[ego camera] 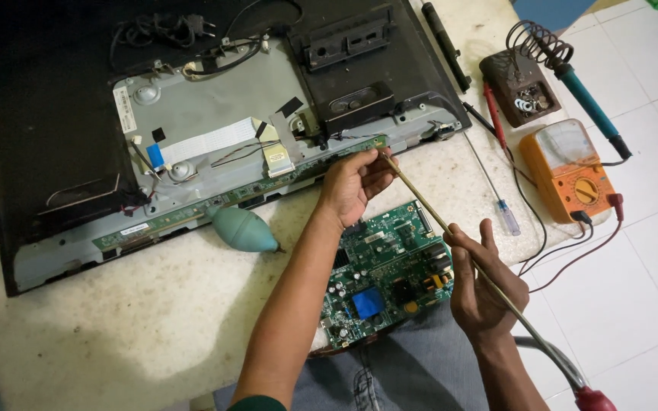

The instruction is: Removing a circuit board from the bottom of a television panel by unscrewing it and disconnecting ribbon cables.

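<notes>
My left hand [352, 185] pinches the far tip of a long thin brass-coloured rod [428, 205], just in front of the narrow green strip board [268, 183] along the lower edge of an opened flat-screen panel [215, 114]. My right hand [481, 285] grips the same rod lower down; the rod runs on to a grey tube with a red end [592, 396]. Under both hands a green circuit board [386, 274] with a blue part lies partly on my lap.
A teal rubber blower bulb [244, 230] lies on the speckled table. At right are a blue-handled screwdriver [496, 194], an orange multimeter [569, 171] with red and black leads, and a soldering iron [584, 95] in a coil stand. White floor tiles lie beyond.
</notes>
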